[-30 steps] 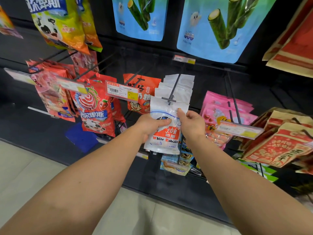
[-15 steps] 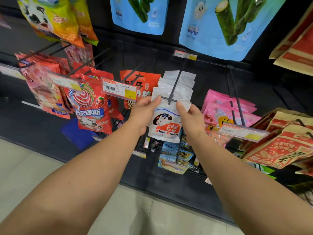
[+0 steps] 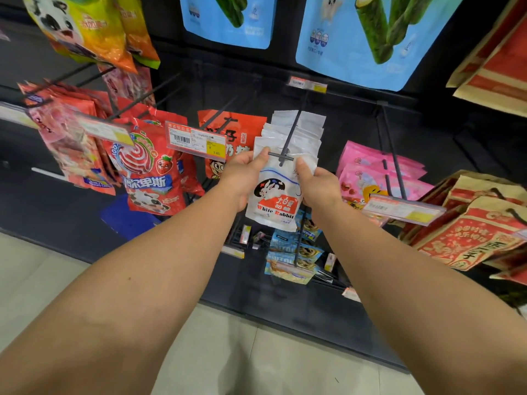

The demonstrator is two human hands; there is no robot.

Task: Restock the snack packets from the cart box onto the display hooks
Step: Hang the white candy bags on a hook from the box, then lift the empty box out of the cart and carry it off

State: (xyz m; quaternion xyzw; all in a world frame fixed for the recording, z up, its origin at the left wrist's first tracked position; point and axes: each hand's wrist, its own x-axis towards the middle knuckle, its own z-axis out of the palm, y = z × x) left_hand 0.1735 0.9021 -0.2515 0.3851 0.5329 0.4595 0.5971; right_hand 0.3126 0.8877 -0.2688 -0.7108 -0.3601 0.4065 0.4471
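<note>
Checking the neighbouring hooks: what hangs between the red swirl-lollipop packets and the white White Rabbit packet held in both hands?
In the head view, an orange packet with a cartoon face hangs between them, partly hidden by a price tag.

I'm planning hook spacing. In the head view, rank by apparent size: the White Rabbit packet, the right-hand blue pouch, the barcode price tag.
1. Blue pouch, though cropped by the frame
2. White Rabbit packet
3. Barcode price tag

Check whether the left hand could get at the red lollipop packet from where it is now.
Probably yes. The red lollipop packet hangs at the front of its hook, just beside the left hand, with nothing between them. But that hand is holding the white packet.
</note>
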